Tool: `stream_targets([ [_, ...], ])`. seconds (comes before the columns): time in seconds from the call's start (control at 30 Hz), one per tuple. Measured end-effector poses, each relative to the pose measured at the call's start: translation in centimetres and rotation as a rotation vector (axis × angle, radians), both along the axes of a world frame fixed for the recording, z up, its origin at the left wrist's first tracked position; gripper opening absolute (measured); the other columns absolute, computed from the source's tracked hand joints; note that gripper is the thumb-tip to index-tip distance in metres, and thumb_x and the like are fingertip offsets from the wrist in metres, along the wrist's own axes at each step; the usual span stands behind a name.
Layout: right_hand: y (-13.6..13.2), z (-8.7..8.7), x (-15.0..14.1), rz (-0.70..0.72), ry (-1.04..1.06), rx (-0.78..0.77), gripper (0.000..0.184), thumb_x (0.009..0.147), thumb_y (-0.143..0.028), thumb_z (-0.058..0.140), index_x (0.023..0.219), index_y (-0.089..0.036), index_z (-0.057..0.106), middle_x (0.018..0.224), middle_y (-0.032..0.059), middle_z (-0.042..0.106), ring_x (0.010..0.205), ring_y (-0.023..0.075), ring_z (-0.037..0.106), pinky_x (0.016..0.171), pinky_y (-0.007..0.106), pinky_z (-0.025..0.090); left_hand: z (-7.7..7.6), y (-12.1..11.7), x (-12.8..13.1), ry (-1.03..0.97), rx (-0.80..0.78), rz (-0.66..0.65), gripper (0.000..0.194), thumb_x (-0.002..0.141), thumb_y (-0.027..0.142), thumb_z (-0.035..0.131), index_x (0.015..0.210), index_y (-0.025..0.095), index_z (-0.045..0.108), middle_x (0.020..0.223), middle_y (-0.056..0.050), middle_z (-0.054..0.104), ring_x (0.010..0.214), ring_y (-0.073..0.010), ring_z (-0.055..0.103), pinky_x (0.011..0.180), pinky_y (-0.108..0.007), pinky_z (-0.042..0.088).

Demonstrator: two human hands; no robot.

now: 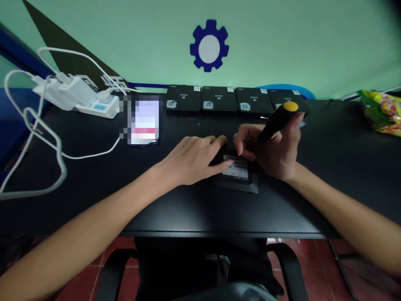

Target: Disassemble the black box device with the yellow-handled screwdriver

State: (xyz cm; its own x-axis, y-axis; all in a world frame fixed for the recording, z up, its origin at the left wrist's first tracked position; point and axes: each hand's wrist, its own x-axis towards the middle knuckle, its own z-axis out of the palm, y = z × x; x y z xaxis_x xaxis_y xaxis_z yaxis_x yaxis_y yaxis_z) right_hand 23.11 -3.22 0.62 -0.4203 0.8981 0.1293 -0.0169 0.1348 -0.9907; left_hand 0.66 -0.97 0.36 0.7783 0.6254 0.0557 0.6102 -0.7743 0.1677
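A black flat device [254, 184] with a white printed label lies on the dark table in front of me. My left hand [196, 159] steadies it from the left, thumb across the label and fingers bent over the far side. Wrapped round a screwdriver [274, 121] with a black handle and a yellow end cap, my right hand [278, 150] is over the device's far right part. The handle leans up and to the right. My fingers hide the screwdriver's tip, so I cannot tell what it touches.
Several black boxes [219, 99] stand in a row at the table's back. Left of them lie a lit phone [145, 121] and a white power strip [100, 106] with plugs and looping white cables [59, 154]. A colourful snack bag [384, 110] is at the far right.
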Motion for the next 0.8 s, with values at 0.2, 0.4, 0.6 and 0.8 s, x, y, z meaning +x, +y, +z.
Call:
stream_targets([
  [0.2, 0.14, -0.41, 0.15, -0.011, -0.014, 0.036, 0.094, 0.095, -0.096, 0.012, 0.080, -0.022, 0.068, 0.054, -0.0005, 0.037, 0.050, 0.0185, 0.035, 0.054, 0.038, 0.028, -0.08, 0.06, -0.07, -0.002, 0.006, 0.002, 0.052, 0.114, 0.059, 0.045, 0.136, 0.015, 0.060, 0.103, -0.009, 0.075, 0.082, -0.0269, 0.073, 0.062, -0.035, 0.041],
  [0.4, 0.14, -0.56, 0.24, -0.023, -0.039, 0.033, 0.094, 0.093, -0.098, 0.013, 0.080, -0.023, 0.068, 0.054, -0.0006, 0.038, 0.051, 0.0192, 0.037, 0.055, 0.038, 0.030, -0.10, 0.05, -0.04, -0.008, 0.001, 0.000, 0.051, 0.114, 0.059, 0.045, 0.136, 0.015, 0.059, 0.103, -0.009, 0.075, 0.082, -0.0271, 0.073, 0.063, -0.035, 0.042],
  [0.6, 0.10, -0.42, 0.16, -0.045, -0.056, 0.025, 0.097, 0.089, -0.101, 0.009, 0.079, -0.024, 0.067, 0.054, 0.0004, 0.038, 0.051, 0.0200, 0.036, 0.055, 0.039, 0.030, 0.03, -0.03, -0.01, -0.002, -0.005, -0.001, 0.050, 0.114, 0.058, 0.045, 0.136, 0.015, 0.059, 0.103, -0.009, 0.075, 0.084, -0.0273, 0.074, 0.064, -0.034, 0.041],
  [0.8, 0.04, -0.37, 0.14, -0.062, -0.072, 0.020, 0.094, 0.091, -0.099, 0.011, 0.079, -0.024, 0.067, 0.054, 0.0019, 0.037, 0.051, 0.0211, 0.033, 0.056, 0.040, 0.028, 0.07, -0.04, -0.03, -0.005, -0.008, 0.003, 0.051, 0.113, 0.058, 0.046, 0.137, 0.016, 0.060, 0.105, -0.010, 0.076, 0.085, -0.0280, 0.074, 0.065, -0.034, 0.043],
])
